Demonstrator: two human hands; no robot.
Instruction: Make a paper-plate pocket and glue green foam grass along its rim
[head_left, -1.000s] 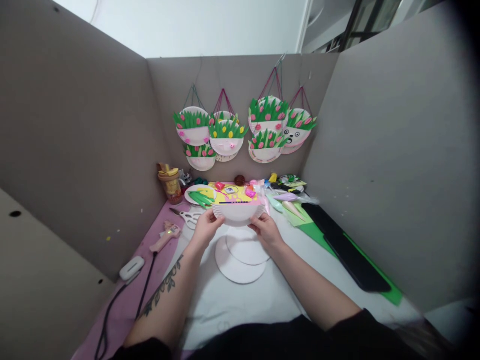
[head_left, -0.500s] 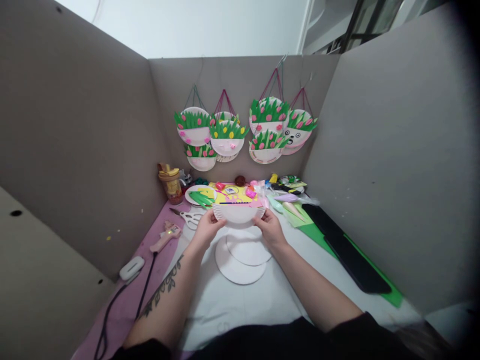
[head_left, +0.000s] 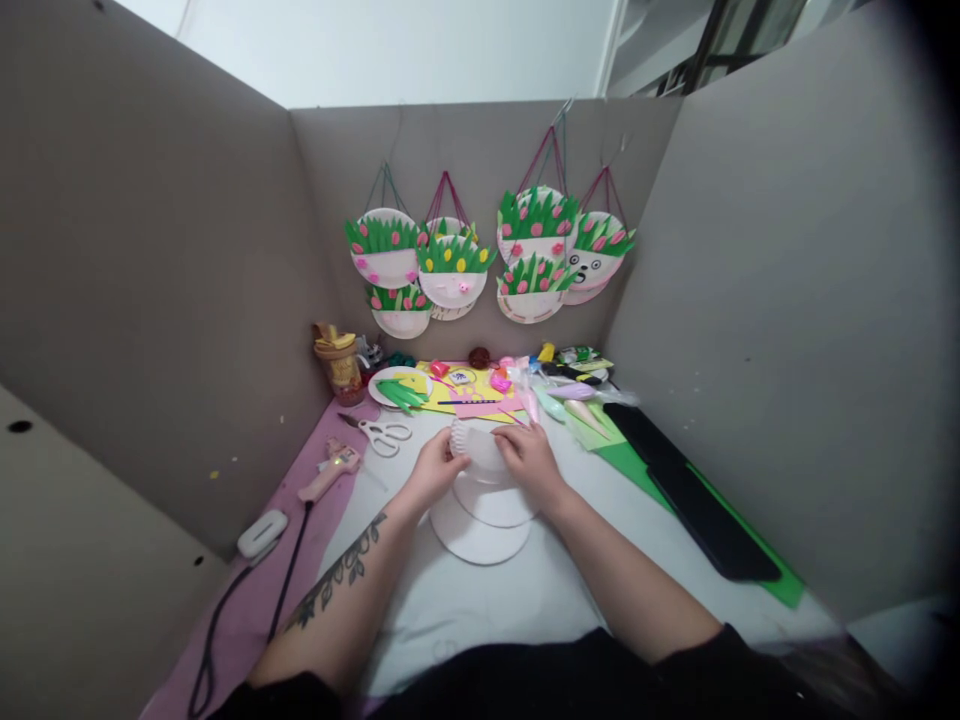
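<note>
Between my hands is a half paper plate (head_left: 484, 462), white with a ridged rim, held above the table. My left hand (head_left: 439, 467) pinches its left end, thumb in front. My right hand (head_left: 529, 462) is closed on its right side, fingers at the upper edge. Below lie a white paper piece (head_left: 495, 506) and a larger round white plate (head_left: 480, 548), partly overlapping. White-handled scissors (head_left: 384, 436) lie left of my left hand.
A pink glue gun (head_left: 330, 474) with a cord rests at the left. Green paper strips (head_left: 401, 394) lie on a plate at the back left. A black flat case (head_left: 697, 495) lies on green sheets at the right. Decorated plate baskets (head_left: 454, 270) hang on the back panel.
The half plate has come lower and nearer and is turned. My right hand has shifted its grip from the right end toward the top edge.
</note>
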